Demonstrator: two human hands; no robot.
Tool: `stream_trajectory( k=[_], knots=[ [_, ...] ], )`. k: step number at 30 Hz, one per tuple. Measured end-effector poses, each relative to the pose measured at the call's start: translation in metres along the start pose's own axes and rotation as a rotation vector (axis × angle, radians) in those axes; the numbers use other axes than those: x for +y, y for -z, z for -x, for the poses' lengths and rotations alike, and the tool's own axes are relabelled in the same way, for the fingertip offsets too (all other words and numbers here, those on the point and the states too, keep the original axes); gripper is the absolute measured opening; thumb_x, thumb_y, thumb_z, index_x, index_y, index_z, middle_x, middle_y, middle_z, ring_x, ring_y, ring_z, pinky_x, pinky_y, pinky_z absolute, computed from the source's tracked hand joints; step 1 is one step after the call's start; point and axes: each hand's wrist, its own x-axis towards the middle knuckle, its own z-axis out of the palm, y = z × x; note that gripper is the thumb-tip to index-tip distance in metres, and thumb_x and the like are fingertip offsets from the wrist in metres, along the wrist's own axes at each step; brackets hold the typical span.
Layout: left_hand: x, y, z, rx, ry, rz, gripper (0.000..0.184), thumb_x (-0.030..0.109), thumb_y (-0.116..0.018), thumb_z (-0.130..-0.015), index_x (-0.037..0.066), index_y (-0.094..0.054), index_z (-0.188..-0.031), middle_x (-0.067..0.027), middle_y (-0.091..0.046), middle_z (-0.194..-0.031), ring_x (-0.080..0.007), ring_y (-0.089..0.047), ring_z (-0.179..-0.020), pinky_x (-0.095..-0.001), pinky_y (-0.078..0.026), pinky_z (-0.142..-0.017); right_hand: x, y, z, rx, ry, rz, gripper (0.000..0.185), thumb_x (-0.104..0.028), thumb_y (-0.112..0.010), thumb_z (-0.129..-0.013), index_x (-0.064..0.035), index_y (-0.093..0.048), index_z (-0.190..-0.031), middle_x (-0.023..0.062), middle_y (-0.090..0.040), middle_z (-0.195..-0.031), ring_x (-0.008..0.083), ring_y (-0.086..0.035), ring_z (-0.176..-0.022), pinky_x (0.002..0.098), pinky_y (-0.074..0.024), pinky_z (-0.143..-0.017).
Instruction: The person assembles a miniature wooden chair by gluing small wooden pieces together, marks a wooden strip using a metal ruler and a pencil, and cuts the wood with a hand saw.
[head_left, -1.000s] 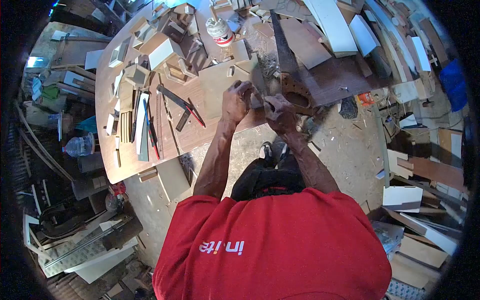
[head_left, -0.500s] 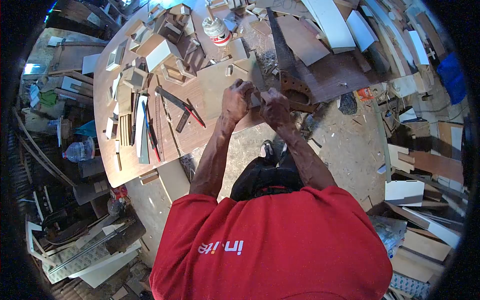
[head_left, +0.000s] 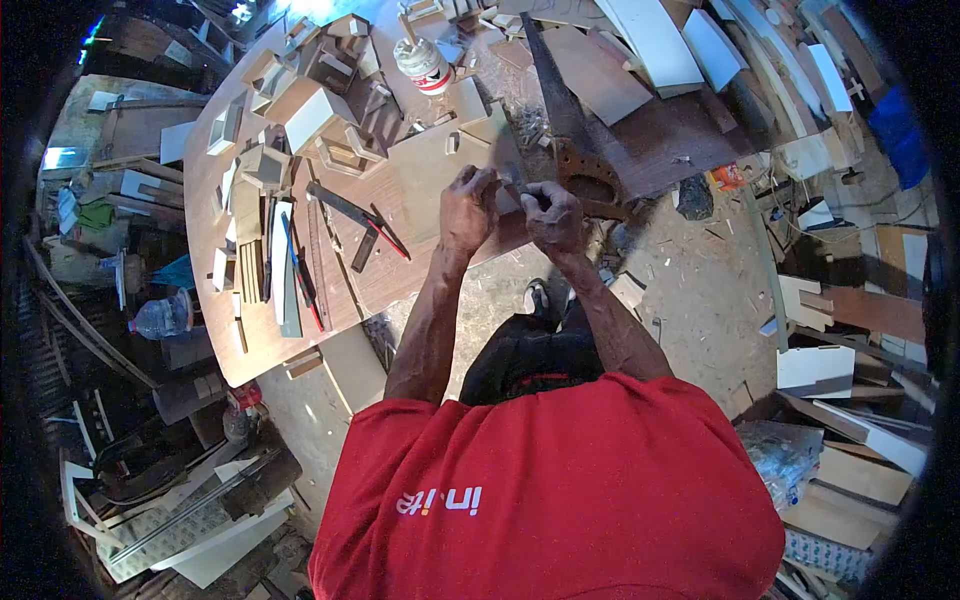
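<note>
Both hands are raised close together over the table's near edge. My left hand is closed, with thumb and fingers pinched. My right hand is closed too, its fingers curled inward. Something small and greyish shows between the fingertips, too small and blurred to name. Beneath the hands lies a flat thin board with a small wooden block on it. Just right of my right hand is a handsaw, its dark blade pointing away from me.
The table bears a tub of white paste with a stick in it, small wooden box pieces, a try square and pencils. Stacked boards line the right side; a plastic bottle stands at left.
My hands have drifted slightly apart, and the right hand's fingers have turned a little. The view has shifted slightly. Things on the table stay where they were.
</note>
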Motion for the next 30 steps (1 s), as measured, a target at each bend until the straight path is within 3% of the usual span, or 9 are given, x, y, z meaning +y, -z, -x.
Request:
stream_trajectory(
  k=[2, 5, 7, 10, 20, 23, 26, 28, 30],
  knots=[
    [-0.002, -0.002, -0.002, 0.039, -0.039, -0.029, 0.013, 0.0, -0.065, -0.078, 0.003, -0.065, -0.091, -0.0166, -0.062, -0.08, -0.0377, -0.061, -0.073, -0.0414, -0.049, -0.063, 0.0, 0.001, 0.003, 0.074, 0.061, 0.025, 0.017, -0.014, -0.065, -0.078, -0.0013, -0.069, -0.09, 0.0165, -0.068, -0.085, 0.0315, -0.067, -0.081, 0.038, -0.0522, -0.072],
    [-0.001, -0.002, -0.006, 0.028, -0.035, -0.036, 0.009, 0.0, -0.063, -0.079, 0.004, -0.066, -0.087, -0.0159, -0.062, -0.078, -0.0369, -0.061, -0.072, -0.0412, -0.048, -0.062, 0.009, 0.001, 0.002, 0.085, 0.211, 0.113, 0.018, -0.013, -0.066, -0.082, 0.0002, -0.069, -0.094, 0.0129, -0.07, -0.082, 0.0174, -0.066, -0.074, 0.031, -0.0519, -0.068],
    [-0.002, -0.001, -0.009, 0.006, -0.037, -0.034, 0.008, 0.0, -0.062, -0.079, 0.004, -0.066, -0.085, -0.0157, -0.062, -0.077, -0.0365, -0.061, -0.071, -0.0412, -0.048, -0.062, 0.012, -0.001, 0.002, 0.019, 0.006, -0.036, 0.02, -0.013, -0.067, -0.083, 0.0001, -0.069, -0.097, 0.0104, -0.07, -0.082, 0.0137, -0.064, -0.075, 0.0292, -0.051, -0.069],
    [0.003, 0.001, -0.01, -0.008, -0.05, -0.02, 0.008, 0.0, -0.062, -0.08, 0.005, -0.066, -0.083, -0.0154, -0.062, -0.077, -0.0359, -0.06, -0.07, -0.0414, -0.048, -0.062, 0.009, 0.008, 0.0, -0.026, -0.164, -0.198, 0.021, -0.015, -0.065, -0.081, -0.0001, -0.07, -0.094, 0.0138, -0.07, -0.086, 0.0206, -0.066, -0.075, 0.0337, -0.0511, -0.07],
    [-0.006, -0.005, -0.01, 0.013, -0.069, -0.037, 0.006, 0.0, -0.062, -0.08, 0.004, -0.065, -0.082, -0.0147, -0.064, -0.079, -0.0355, -0.061, -0.071, -0.0408, -0.049, -0.063, 0.0, 0.018, 0.004, -0.006, -0.059, -0.205, 0.029, -0.014, -0.065, -0.084, 0.0006, -0.067, -0.109, 0.014, -0.071, -0.095, 0.0172, -0.066, -0.084, 0.0295, -0.0513, -0.076],
    [-0.001, -0.002, -0.01, -0.01, -0.031, -0.014, 0.005, 0.003, -0.061, -0.08, 0.006, -0.063, -0.082, -0.0147, -0.059, -0.077, -0.0354, -0.059, -0.072, -0.0434, -0.049, -0.062, 0.004, 0.017, 0.002, -0.047, -0.231, -0.341, 0.03, -0.016, -0.064, -0.086, 0.0001, -0.067, -0.11, 0.0156, -0.07, -0.1, 0.0184, -0.066, -0.09, 0.0295, -0.0508, -0.08],
    [0.002, -0.002, -0.01, 0.009, -0.034, -0.014, 0.004, 0.003, -0.061, -0.08, 0.007, -0.063, -0.081, -0.0147, -0.059, -0.077, -0.0352, -0.059, -0.07, -0.0433, -0.048, -0.061, 0.005, 0.018, 0.001, -0.052, -0.119, -0.202, 0.026, -0.014, -0.063, -0.084, 0.0, -0.068, -0.106, 0.0164, -0.07, -0.093, 0.0241, -0.067, -0.085, 0.0327, -0.0514, -0.078],
    [0.0, -0.003, -0.011, 0.012, -0.049, -0.018, 0.004, 0.004, -0.061, -0.08, 0.007, -0.064, -0.081, -0.0145, -0.059, -0.076, -0.0355, -0.059, -0.07, -0.0434, -0.048, -0.061, 0.0, 0.016, 0.003, 0.033, 0.325, 0.096, 0.025, -0.011, -0.063, -0.08, -0.0007, -0.068, -0.103, 0.0167, -0.065, -0.086, 0.0315, -0.065, -0.08, 0.0387, -0.0516, -0.073],
    [-0.004, -0.004, -0.012, 0.018, -0.066, -0.023, 0.004, 0.004, -0.061, -0.08, 0.007, -0.064, -0.081, -0.0144, -0.059, -0.076, -0.0358, -0.059, -0.069, -0.0436, -0.048, -0.06, -0.004, 0.011, 0.008, 0.015, 0.372, 0.17, 0.026, -0.01, -0.064, -0.078, -0.001, -0.067, -0.102, 0.0168, -0.062, -0.085, 0.0337, -0.063, -0.078, 0.0413, -0.0508, -0.07]
  ],
)
